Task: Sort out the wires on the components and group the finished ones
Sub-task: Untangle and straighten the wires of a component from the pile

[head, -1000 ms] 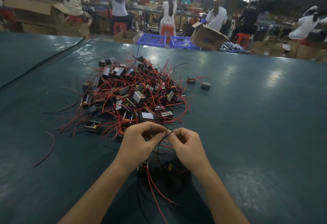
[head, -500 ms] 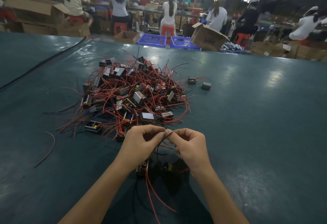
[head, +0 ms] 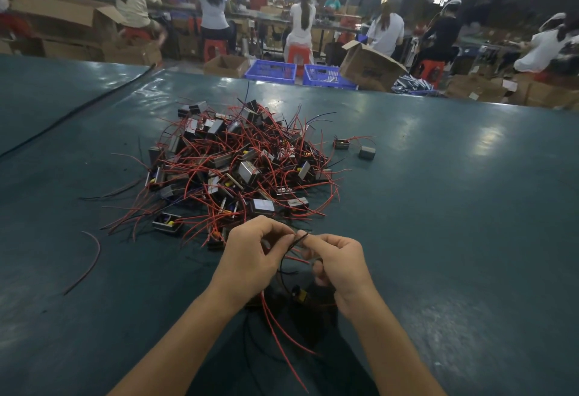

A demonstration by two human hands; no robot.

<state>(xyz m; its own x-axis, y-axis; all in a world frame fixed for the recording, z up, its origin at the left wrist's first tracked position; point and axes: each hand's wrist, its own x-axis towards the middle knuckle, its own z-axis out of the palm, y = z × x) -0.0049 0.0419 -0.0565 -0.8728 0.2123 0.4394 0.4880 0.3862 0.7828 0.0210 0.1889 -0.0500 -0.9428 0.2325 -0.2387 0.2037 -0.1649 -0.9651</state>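
Pinched between both grips, a thin black wire [head: 296, 240] runs from our left hand [head: 250, 258] to our right hand [head: 336, 265], thumb and forefinger of each pressed together on it, fingertips [head: 291, 232] almost touching. We have only the head view to go by. Below our hands the wire loops down to a small dark component with a yellow part [head: 300, 297], which sits in shadow between our wrists; we cannot tell whether it rests on the worktop or hangs. 2 long red wires [head: 282, 326] trail from that spot toward us. Just beyond our knuckles lies the big tangled pile of metal-cased components with red wires [head: 238, 170], spread over the dark green worktop [head: 454, 207]. To the right of the pile, apart from it, sit 2 loose small components [head: 354, 146]. A single loose red wire [head: 89, 262] curves on the worktop well to the left.
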